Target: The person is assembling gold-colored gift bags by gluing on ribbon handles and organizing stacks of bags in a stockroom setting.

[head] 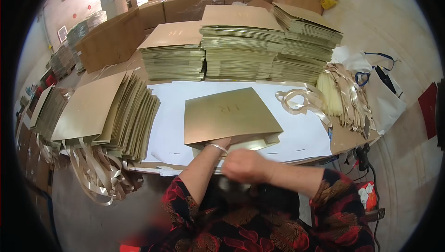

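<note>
A gold paper bag [229,116] lies flat on white paper sheets [295,140], its mouth towards me. My left hand [224,142] reaches inside that mouth; a silver-coloured bangle circles the wrist, and the fingers are hidden by the bag. Just outside the opening, my right hand [246,166] is curled with its knuckles up. Whether it pinches anything cannot be seen. A loop of satin ribbon [295,102] rests on the sheets to the right of the bag.
Tall stacks of flat gold bags [241,53] line the table's back. Bags with ribbon handles [90,109] lean at left, their ribbons [100,175] hanging over the edge. Ribbon bundles [347,95] and a white bag [382,95] sit at right. Cardboard boxes [111,40] stand behind.
</note>
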The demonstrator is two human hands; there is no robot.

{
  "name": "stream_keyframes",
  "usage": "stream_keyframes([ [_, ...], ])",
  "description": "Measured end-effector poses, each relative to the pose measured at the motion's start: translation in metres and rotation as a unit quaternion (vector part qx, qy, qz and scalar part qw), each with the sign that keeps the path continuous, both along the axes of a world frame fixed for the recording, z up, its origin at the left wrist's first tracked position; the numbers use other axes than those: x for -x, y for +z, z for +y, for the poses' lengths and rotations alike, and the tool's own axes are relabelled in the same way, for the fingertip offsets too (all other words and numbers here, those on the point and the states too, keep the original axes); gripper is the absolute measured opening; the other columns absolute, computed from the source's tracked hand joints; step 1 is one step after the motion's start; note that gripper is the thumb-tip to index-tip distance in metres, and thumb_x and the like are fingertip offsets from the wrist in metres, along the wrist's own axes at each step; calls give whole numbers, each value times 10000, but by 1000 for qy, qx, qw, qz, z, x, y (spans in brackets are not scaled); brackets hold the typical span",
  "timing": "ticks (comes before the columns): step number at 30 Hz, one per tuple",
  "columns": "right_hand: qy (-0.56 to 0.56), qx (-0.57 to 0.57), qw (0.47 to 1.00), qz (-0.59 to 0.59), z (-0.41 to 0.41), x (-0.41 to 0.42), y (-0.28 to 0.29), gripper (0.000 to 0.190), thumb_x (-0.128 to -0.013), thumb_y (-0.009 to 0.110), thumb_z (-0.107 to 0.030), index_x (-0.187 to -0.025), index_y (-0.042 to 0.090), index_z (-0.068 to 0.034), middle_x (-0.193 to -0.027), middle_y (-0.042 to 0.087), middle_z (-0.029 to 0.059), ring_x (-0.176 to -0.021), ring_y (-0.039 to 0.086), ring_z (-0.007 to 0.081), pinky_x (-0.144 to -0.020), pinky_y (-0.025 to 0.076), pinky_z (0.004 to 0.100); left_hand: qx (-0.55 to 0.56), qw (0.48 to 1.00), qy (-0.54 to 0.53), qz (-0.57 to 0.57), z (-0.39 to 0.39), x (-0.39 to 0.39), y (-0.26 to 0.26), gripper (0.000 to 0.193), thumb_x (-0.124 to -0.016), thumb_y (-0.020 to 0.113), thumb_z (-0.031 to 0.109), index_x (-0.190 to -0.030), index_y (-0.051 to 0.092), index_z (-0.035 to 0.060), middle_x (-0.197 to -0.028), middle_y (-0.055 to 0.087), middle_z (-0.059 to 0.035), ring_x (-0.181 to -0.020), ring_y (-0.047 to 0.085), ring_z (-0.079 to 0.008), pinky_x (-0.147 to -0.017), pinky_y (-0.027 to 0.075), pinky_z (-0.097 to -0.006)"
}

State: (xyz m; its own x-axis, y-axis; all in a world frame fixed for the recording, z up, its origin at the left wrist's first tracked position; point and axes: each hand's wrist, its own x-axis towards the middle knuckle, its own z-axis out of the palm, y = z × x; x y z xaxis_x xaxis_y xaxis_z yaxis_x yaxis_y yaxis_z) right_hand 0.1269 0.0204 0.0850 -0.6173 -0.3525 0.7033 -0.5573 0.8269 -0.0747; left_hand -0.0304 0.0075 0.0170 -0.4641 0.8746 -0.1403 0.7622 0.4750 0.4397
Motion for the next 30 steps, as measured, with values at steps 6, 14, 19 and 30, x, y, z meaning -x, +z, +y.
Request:
stream_keyframes([
  [6, -295, 220, 913, -174, 38, 25, -108, 150, -820, 575, -142, -846, 641, -10, -815, 632, 237, -763, 600, 444, -779, 481, 507, -44, 998, 46, 8, 0, 8, -15, 417, -926, 512, 338, -1209, 570, 37, -1015, 662, -238, -945, 624, -428, -892, 468, -494],
  [14, -369, 485, 790, -64, 114, 16, -65, 235, -816, 535, -89, -957, 657, 53, -889, 662, 260, -886, 644, 414, -785, 523, 457, -301, 938, 164, -53, -50, 90, 3, 400, -941, 483, 344, -1159, 597, 29, -1033, 657, -253, -962, 615, -444, -894, 462, -502],
  [19, -246, 227, 934, -127, 127, 22, -50, 267, -837, 557, -135, -1057, 669, -35, -952, 665, 233, -886, 631, 414, -796, 519, 443, 101, 992, 67, 22, -43, 48, 12, 550, -889, 522, 461, -1239, 571, 39, -1166, 622, -237, -1103, 583, -400, -966, 448, -454],
  [30, -654, 79, 720, -219, 301, -205, -23, 409, -819, 460, 41, -1123, 682, -119, -1005, 664, 194, -957, 629, 371, -833, 503, 408, -23, 977, 17, 212, -82, 5, -2, 670, -826, 617, 429, -1359, 459, 54, -1384, 456, -209, -1315, 389, -378, -1066, 274, -588],
])
